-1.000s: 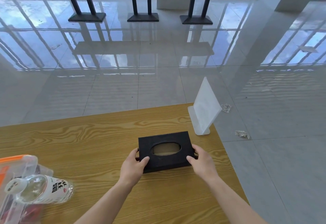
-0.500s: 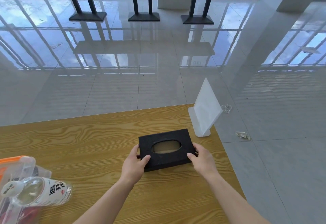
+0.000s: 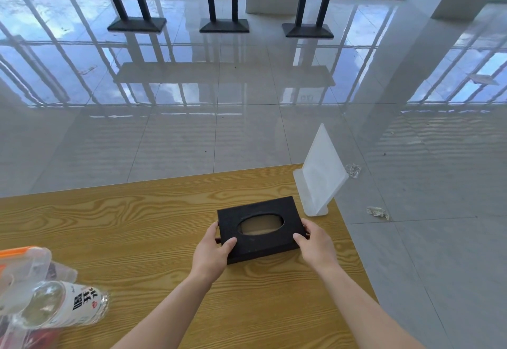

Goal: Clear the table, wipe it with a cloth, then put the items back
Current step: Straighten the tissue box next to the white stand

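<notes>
Head view: black tissue box (image 3: 263,248) lies flat on the wooden table (image 3: 137,225) near the white sign stand (image 3: 321,173), left hand (image 3: 212,252) and right hand (image 3: 315,247) each gripping 1 short end, thumbs on top; judged light, rigid, probably empty, so these end grips suit.

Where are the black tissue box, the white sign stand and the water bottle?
black tissue box (image 3: 263,245), head view, top face just in front of its oval opening.
white sign stand (image 3: 321,169), head view, middle of its slanted panel.
water bottle (image 3: 82,303), head view, its printed label.
</notes>
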